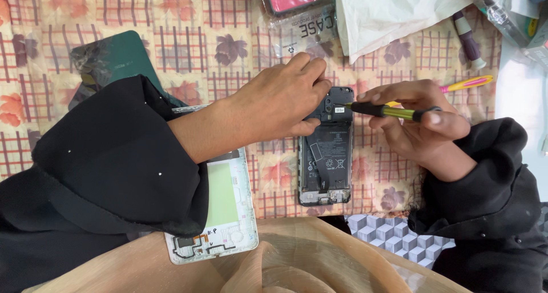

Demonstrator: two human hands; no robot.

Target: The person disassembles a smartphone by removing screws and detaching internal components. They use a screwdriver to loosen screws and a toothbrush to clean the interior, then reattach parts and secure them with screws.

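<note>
1. The opened phone (pixel 326 156) is lying back-up on the checked cloth surface (pixel 228 59), battery showing, pretty much dead centre between both arms. The left hand (pixel 285 99) is pressing down on the phone's top end with fingers curled over the edge, so it's bracing rather than gripping anything loose.

2. The right hand (pixel 419 124) is closed around a yellow-and-black screwdriver (pixel 388 111), and the tip is sitting right at the small parts near the camera end. If that tip is slipping out of a screw head, it's going to gouge the board or skate straight into the left fingertips, which are parked just beside it.

3. The driver is coming in nearly flat from the side. Judging from that angle, it's asking for a stripped screw head, since the push isn't going straight down into the screw.

4. The battery is sitting just below the work spot. A slip in that direction could be poking the cell, and that's the nasty one.

5. I can't see any tray for screws. On a busy patterned cloth, a tiny screw rolling off is basically vanishing.

6. The white back panel (pixel 225 213) is lying half under the left sleeve near the surface's edge, so an elbow nudge could be knocking it off.
</note>
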